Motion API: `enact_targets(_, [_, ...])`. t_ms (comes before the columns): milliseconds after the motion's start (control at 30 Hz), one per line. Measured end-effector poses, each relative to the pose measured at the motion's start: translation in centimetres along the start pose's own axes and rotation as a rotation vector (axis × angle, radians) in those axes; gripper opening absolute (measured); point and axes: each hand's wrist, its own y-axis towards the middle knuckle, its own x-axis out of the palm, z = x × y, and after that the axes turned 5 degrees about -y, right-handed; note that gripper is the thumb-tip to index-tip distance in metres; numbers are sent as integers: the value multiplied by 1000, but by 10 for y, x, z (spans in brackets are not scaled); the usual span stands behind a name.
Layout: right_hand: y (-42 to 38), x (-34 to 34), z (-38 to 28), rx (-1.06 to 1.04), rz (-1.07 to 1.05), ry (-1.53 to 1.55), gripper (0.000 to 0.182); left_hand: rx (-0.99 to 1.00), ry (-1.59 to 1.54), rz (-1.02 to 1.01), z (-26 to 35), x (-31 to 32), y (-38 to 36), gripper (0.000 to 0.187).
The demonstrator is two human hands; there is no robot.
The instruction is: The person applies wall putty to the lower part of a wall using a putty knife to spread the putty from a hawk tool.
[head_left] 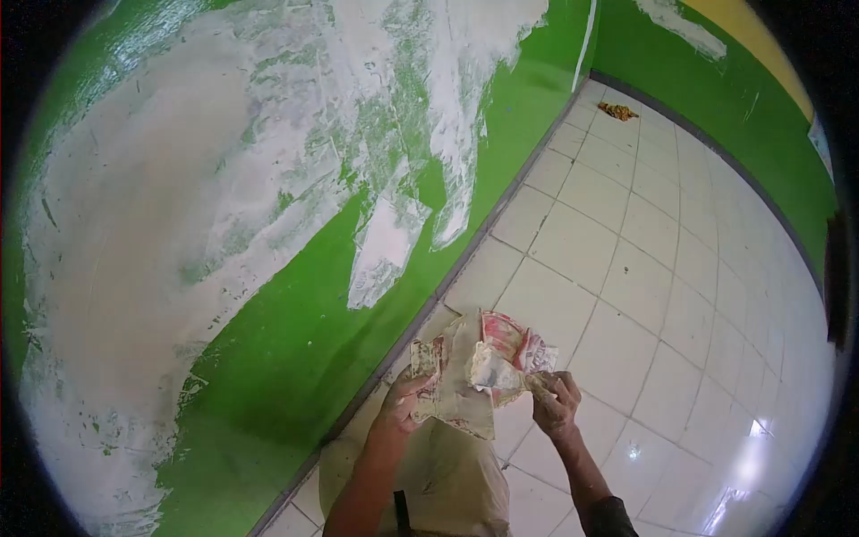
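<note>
My left hand [405, 403] is closed on the left edge of a wide, putty-smeared filling blade [459, 394], held low in front of my legs. Between thumb and fingers, my right hand [554, 404] grips a small putty knife [494, 369]. Its grey blade points left, overlaps the right side of the wide blade, and carries pale putty along its edge. Directly beyond the two tools is a red container [503, 331] crusted with whitish putty, partly hidden by them. Both hands show smears of dried putty.
On the left rises a green wall [291, 327] with broad white putty patches [134, 206]. A dark skirting [501, 213] runs along its foot. Glossy cream tiles [573, 246] cover the floor. A small brownish-orange heap [617, 111] lies near the far corner.
</note>
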Motion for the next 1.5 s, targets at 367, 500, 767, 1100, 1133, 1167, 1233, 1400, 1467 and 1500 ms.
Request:
enact_targets(367, [-34, 11, 30, 144, -269, -5, 33, 95, -143, 36, 9, -41, -6, 46])
enact_targets(500, [-60, 41, 68, 621, -548, 96, 24, 257, -14, 142, 24, -50, -8, 44])
enact_targets(767, [-31, 108, 172, 753, -1049, 123, 24, 176, -7, 288, 21, -104, -49, 44])
enact_targets(1100, [-58, 199, 245, 432, -1090, 51, 27, 231, 324, 297, 2, -186, -74, 64])
enact_targets(1133, [-49, 202, 241, 472, -1135, 42, 27, 231, 324, 302, -3, -191, -75, 64])
enact_targets(1167, [-41, 206, 236, 512, -1180, 33, 28, 433, 373, 145, -8, -195, -75, 63])
enact_targets(1233, [-41, 220, 235, 476, -1207, 44, 29, 633, 421, -13, -7, -175, -74, 62])
enact_targets(1400, [-32, 236, 229, 330, -1206, 9, 31, 430, 432, 59, -3, -160, -71, 51])
enact_targets(1467, [-18, 227, 214, 268, -1101, 70, 31, 610, 553, -114, -14, -195, -67, 46])
enact_targets(1500, [-18, 228, 209, 267, -1100, 70, 31, 700, 612, -203, -16, -201, -66, 44])
